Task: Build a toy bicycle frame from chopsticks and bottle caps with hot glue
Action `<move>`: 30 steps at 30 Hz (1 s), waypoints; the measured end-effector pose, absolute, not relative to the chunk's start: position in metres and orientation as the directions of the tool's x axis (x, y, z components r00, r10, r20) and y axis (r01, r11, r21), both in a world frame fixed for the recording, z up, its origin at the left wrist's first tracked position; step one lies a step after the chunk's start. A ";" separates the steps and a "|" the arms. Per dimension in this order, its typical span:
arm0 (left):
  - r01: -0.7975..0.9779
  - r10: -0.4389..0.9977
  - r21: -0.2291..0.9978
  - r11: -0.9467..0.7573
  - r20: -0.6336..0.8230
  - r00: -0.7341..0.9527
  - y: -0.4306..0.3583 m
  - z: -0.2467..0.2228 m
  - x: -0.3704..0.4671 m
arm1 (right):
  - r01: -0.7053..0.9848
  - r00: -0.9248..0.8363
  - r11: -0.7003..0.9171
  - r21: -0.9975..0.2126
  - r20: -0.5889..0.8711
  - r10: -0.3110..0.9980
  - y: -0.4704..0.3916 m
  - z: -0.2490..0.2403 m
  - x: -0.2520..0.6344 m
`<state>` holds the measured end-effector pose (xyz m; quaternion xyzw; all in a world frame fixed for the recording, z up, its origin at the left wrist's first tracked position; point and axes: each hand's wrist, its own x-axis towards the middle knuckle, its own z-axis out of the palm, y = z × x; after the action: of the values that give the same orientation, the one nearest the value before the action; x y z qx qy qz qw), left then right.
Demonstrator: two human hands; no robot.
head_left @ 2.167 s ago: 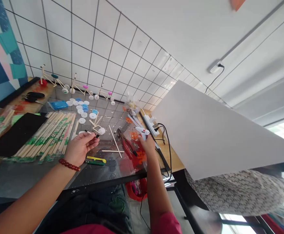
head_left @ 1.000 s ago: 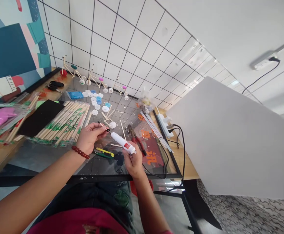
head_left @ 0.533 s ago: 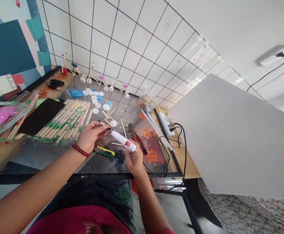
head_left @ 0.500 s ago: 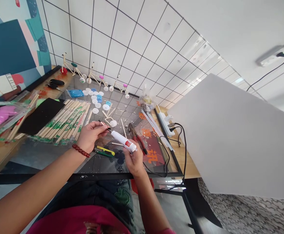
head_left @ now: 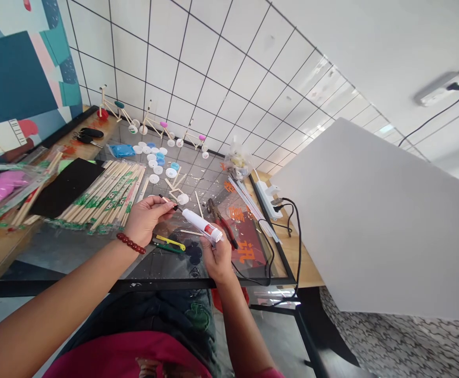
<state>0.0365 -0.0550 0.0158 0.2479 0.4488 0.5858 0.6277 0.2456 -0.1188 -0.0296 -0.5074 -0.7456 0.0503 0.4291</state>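
A white pen-shaped tool [head_left: 200, 223] with a red patch near its rear end is held in my right hand [head_left: 216, 256], its dark tip pointing up and left. Between the thumb and fingers of my left hand [head_left: 148, 216] is a small dark piece, right at the tool's tip; its exact shape is too small to tell. Just beyond my hands, a stick frame [head_left: 176, 187] with a white disc [head_left: 182, 199] lies on the glass tabletop. Under my left hand, a yellow-and-green cutter [head_left: 169, 243] rests on the glass.
Red-handled pliers [head_left: 223, 223] lie right of centre, beside clear sticks [head_left: 255, 207] and a white power strip [head_left: 267, 199] with black cables. Wrapped chopsticks [head_left: 107, 197] and a black sheet [head_left: 70, 186] are left. Small stick bicycles [head_left: 148, 123] stand behind loose discs [head_left: 157, 163].
The white tool in my right hand has shifted slightly up and right and rolled a little. My left hand has stayed nearly still, keeping its pinch.
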 end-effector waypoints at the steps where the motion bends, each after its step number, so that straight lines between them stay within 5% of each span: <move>1: -0.513 0.959 0.837 0.188 -0.270 -0.089 -0.055 0.015 0.037 | 0.714 -0.112 0.476 -0.513 0.587 0.802 -0.119 -0.029 0.245; 30: -0.501 0.962 0.845 0.187 -0.260 -0.080 -0.054 0.010 0.036 | 0.716 -0.121 0.514 -0.473 0.641 0.758 -0.117 -0.028 0.244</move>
<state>0.0361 -0.0535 0.0097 0.2581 0.4471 0.5831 0.6273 0.2443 -0.1169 -0.0278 -0.4923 -0.7481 0.0236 0.4442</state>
